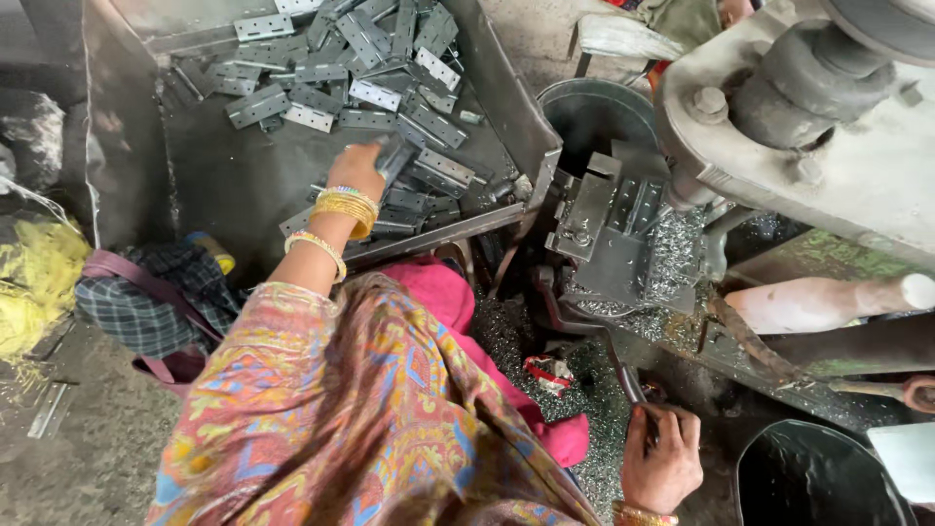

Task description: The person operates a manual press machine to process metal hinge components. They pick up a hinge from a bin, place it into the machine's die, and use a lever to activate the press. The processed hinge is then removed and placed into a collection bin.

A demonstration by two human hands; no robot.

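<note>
Head view, left hand (358,168) closed around a grey hinge plate (394,156) in far left metal tray (209,180) of loose hinges (375,58), right hand (662,460) gripping dark lever handle (628,382) near right, below grey press (614,234)

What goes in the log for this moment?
left hand: grips hinge plate in tray | right hand: holds press lever
</note>
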